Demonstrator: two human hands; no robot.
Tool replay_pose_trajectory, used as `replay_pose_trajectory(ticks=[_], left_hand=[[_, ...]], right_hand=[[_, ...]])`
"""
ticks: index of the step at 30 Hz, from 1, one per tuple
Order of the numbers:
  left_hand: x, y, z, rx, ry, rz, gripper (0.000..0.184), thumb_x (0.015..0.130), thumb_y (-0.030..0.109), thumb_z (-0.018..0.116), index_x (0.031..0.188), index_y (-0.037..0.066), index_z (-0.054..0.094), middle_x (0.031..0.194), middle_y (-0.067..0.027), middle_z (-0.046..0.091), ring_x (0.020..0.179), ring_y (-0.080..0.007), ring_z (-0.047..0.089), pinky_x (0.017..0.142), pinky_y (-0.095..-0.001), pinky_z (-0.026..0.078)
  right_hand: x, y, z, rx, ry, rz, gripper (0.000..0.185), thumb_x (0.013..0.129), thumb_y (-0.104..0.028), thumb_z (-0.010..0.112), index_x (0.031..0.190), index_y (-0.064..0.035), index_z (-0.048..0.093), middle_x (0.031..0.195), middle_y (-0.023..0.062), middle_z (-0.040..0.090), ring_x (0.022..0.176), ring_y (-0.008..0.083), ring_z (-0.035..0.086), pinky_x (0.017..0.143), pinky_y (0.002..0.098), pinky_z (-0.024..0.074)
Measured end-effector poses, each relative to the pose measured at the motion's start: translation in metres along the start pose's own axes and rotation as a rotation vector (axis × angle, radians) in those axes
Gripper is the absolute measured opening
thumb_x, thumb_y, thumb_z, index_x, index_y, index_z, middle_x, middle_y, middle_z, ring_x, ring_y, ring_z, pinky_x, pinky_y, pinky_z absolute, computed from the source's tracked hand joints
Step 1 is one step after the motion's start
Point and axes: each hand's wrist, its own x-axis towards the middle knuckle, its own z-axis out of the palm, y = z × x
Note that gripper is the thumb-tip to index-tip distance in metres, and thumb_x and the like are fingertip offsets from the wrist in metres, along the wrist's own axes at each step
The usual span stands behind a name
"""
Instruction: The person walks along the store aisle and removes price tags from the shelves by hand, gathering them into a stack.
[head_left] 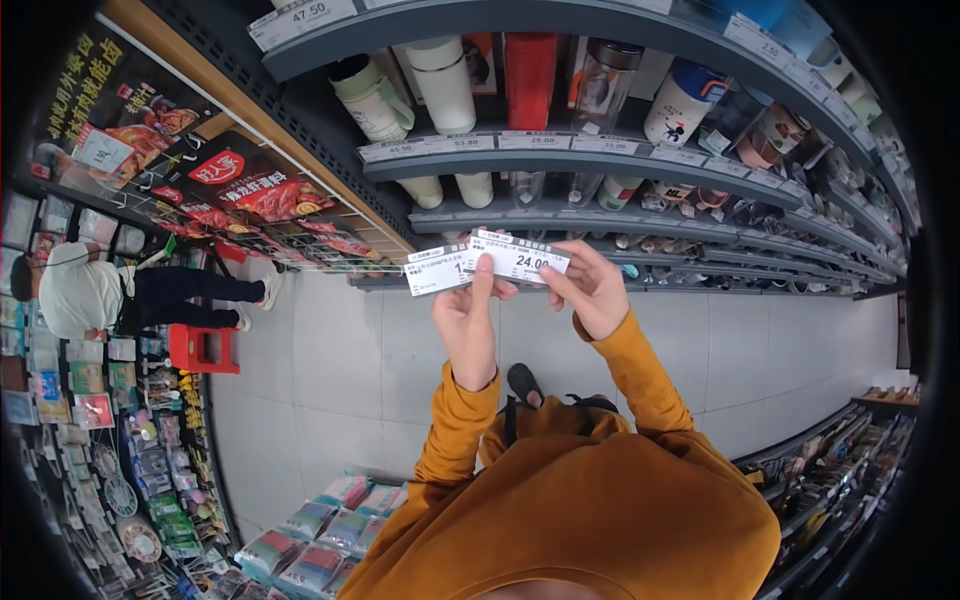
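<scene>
Two white price tags overlap in front of the shelves. The right price tag [525, 262], printed 24.00, lies partly over the left price tag [430, 272]. My left hand [470, 325] pinches the tags where they overlap, its thumb on their front. My right hand [592, 288] grips the right end of the 24.00 tag between thumb and fingers. Both tags face up toward the camera. Some fingers are hidden behind the tags.
Shelves [470, 150] ahead hold bottles, including a red bottle [530, 80]. Red food packets [240, 180] hang at the upper left. A person [85, 290] is at the far left, near a red stool [203, 348]. Wrapped packs [310, 560] are stacked below.
</scene>
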Motion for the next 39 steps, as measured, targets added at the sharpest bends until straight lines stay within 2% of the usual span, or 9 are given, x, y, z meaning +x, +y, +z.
replay_pose_trajectory(ticks=[4,10,13,19,25,32,36,38,39], left_hand=[[-0.011,0.003,0.013,-0.022,-0.046,-0.014,0.023,0.094,0.02,0.056,0.096,-0.003,0.06,0.078,-0.0065,0.063,0.064,-0.01,0.057,0.063,-0.0244,0.045],[-0.032,0.014,0.036,-0.006,-0.098,0.006,0.034,0.097,0.022,0.051,0.115,-0.005,0.057,0.074,-0.0058,0.063,0.065,-0.0103,0.057,0.063,-0.0242,0.045],[-0.044,0.018,0.039,-0.012,-0.147,0.025,0.037,0.098,0.022,0.048,0.122,-0.005,0.054,0.078,-0.0059,0.063,0.066,-0.0102,0.057,0.063,-0.0238,0.044],[-0.082,0.018,0.079,-0.032,-0.197,0.052,0.038,0.098,0.02,0.046,0.125,-0.007,0.051,0.099,-0.01,0.065,0.068,-0.0097,0.057,0.064,-0.0233,0.044],[-0.14,0.001,0.145,-0.022,-0.269,0.085,0.038,0.099,0.018,0.043,0.127,-0.007,0.048,0.107,-0.0122,0.064,0.069,-0.0102,0.057,0.065,-0.023,0.045],[-0.224,-0.042,0.244,0.015,-0.34,0.07,0.053,0.1,0.036,0.032,0.129,-0.005,0.047,0.106,-0.0112,0.064,0.07,-0.011,0.058,0.067,-0.0231,0.043],[-0.264,-0.076,0.287,0.028,-0.386,0.022,0.048,0.101,0.032,0.032,0.125,-0.004,0.052,0.103,-0.0088,0.064,0.077,-0.0084,0.057,0.071,-0.022,0.042],[-0.287,-0.092,0.306,0.037,-0.333,0.034,0.046,0.101,0.03,0.032,0.122,-0.004,0.054,0.1,-0.0069,0.065,0.082,-0.0081,0.057,0.074,-0.022,0.041],[-0.291,-0.107,0.299,0.182,-0.377,0.019,0.044,0.102,0.028,0.033,0.116,-0.005,0.058,0.102,-0.0058,0.064,0.091,-0.0092,0.056,0.081,-0.0235,0.041]], right_hand=[[-0.014,-0.014,-0.011,-0.01,0.047,-0.072,0.029,0.088,-0.008,0.064,0.113,0.0004,0.053,0.089,0.0057,0.063,0.067,0.0056,0.054,0.058,0.0202,0.0443],[-0.04,-0.028,-0.027,-0.034,0.129,-0.153,0.028,0.087,-0.008,0.064,0.111,0.0014,0.053,0.088,0.0056,0.063,0.067,0.0057,0.054,0.058,0.0201,0.044],[-0.052,-0.03,-0.041,-0.067,0.175,-0.196,0.027,0.087,-0.008,0.064,0.11,0.0023,0.054,0.087,0.0065,0.063,0.067,0.007,0.056,0.057,0.0208,0.0447],[-0.097,-0.047,-0.076,-0.086,0.193,-0.246,0.028,0.087,-0.008,0.064,0.11,0.0033,0.054,0.089,0.0085,0.064,0.067,0.0084,0.057,0.057,0.021,0.0458],[-0.154,-0.071,-0.147,-0.081,0.206,-0.306,0.026,0.086,-0.007,0.064,0.108,0.0032,0.055,0.089,0.008,0.064,0.066,0.0083,0.058,0.057,0.021,0.0461],[-0.246,-0.1,-0.263,-0.084,0.246,-0.321,0.022,0.086,-0.008,0.065,0.103,0.003,0.057,0.086,0.0073,0.064,0.067,0.008,0.058,0.059,0.0214,0.0469],[-0.297,-0.111,-0.313,-0.138,0.228,-0.349,0.017,0.086,-0.007,0.065,0.097,0.0036,0.059,0.082,0.0056,0.063,0.067,0.0078,0.058,0.06,0.0212,0.0473],[-0.315,-0.114,-0.33,-0.206,0.189,-0.36,0.013,0.086,-0.007,0.064,0.09,0.005,0.059,0.098,0.0088,0.061,0.074,0.0093,0.059,0.063,0.0218,0.0492],[-0.322,-0.116,-0.334,-0.219,0.178,-0.384,0.013,0.086,-0.006,0.064,0.088,0.0055,0.059,0.105,0.0101,0.06,0.076,0.0099,0.059,0.064,0.022,0.0499]])
